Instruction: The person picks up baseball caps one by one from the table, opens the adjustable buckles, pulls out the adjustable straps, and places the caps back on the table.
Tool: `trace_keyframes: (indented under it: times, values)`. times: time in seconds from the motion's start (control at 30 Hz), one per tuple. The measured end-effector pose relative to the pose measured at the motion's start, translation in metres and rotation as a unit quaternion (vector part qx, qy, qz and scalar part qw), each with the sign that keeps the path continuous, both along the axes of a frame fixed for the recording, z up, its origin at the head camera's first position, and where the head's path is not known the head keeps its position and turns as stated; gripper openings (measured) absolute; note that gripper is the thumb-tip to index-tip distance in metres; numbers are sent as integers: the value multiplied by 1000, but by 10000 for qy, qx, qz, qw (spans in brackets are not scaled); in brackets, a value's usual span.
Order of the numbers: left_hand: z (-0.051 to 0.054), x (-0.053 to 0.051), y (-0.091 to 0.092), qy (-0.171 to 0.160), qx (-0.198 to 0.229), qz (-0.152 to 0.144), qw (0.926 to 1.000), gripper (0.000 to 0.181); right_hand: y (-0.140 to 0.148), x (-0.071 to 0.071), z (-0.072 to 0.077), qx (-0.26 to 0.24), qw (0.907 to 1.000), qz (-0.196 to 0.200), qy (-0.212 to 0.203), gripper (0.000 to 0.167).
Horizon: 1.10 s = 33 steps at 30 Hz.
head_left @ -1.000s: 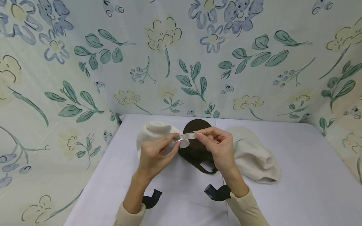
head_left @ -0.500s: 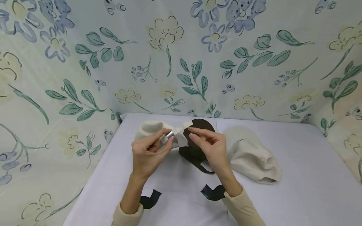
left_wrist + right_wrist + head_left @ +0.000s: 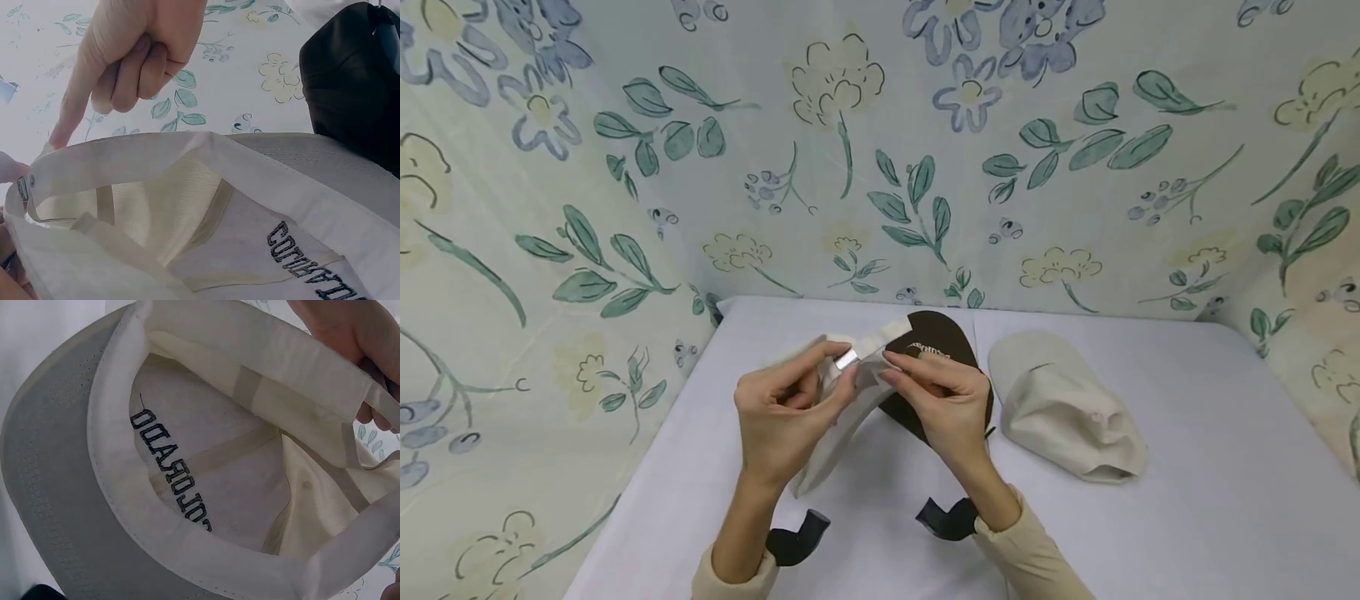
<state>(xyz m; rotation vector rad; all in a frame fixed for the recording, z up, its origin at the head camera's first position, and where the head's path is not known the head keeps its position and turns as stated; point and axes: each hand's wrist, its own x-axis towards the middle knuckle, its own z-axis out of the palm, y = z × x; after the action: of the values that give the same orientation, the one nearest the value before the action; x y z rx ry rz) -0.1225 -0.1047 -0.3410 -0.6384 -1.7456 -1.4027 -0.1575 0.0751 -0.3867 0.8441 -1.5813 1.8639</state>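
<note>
A white cap [image 3: 842, 433] hangs from my hands, its opening and grey-shaded brim [image 3: 56, 481] showing in the right wrist view. Backward dark lettering [image 3: 172, 465] is visible inside it. My left hand [image 3: 786, 412] pinches the cap's strap at a small metal buckle [image 3: 846, 359]. Beyond the buckle, the loose strap end [image 3: 883, 335] points up and right. My right hand [image 3: 946, 404] pinches the cap's edge close to the buckle, with thumb and index finger nearly together. The exact contact at its fingertips is partly hidden.
A dark brown cap [image 3: 936, 333] with light lettering lies behind my right hand. To its right, another off-white cap [image 3: 1067, 408] rests on the white-covered table [image 3: 1210, 467]. Floral fabric [image 3: 880, 150] hangs behind and along both sides.
My right hand has let go of the strap end and shifted left to the cap's edge. The white cap has swung lower. The brown cap's lettering has come into view.
</note>
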Motion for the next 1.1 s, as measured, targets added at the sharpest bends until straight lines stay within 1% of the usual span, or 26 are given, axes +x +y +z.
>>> trace_keyframes:
  times: [0.13,0.27,0.4,0.5,0.6,0.7,0.77,0.87,0.93,1.03,1.1]
  values:
    - [3,4,2,26,-4,-3,10000,21,-3,0,-1,-74,9999,72,59,25]
    - [5,8,1,27,-15,35,10000,21,-6,0,0,-143,9998,-3,128,21]
    - [9,14,0,34,-38,61,10000,23,-8,5,6,-214,9992,-119,324,19]
    - [13,19,-1,-76,11,-38,10000,25,-8,11,11,-265,9980,-212,534,16]
    - [17,26,-1,-240,120,-226,9994,26,-6,20,18,-288,9955,-362,821,12]
    - [21,31,-1,-375,256,-429,9980,27,-4,28,25,-304,9910,-530,1191,8]
    - [21,32,-1,-466,291,-528,9971,26,-2,32,29,-280,9881,-632,1377,8]
    - [21,32,-1,-751,342,-699,9941,24,1,34,33,-157,9863,-764,1455,7]
    - [19,30,0,-1026,353,-777,9911,22,5,33,35,-22,9873,-844,1345,7]
    - [17,27,0,-1491,402,-879,9841,20,9,31,35,199,9886,-924,1173,8]
    - [16,26,0,-1741,377,-895,9799,19,11,28,34,316,9886,-911,1153,9]
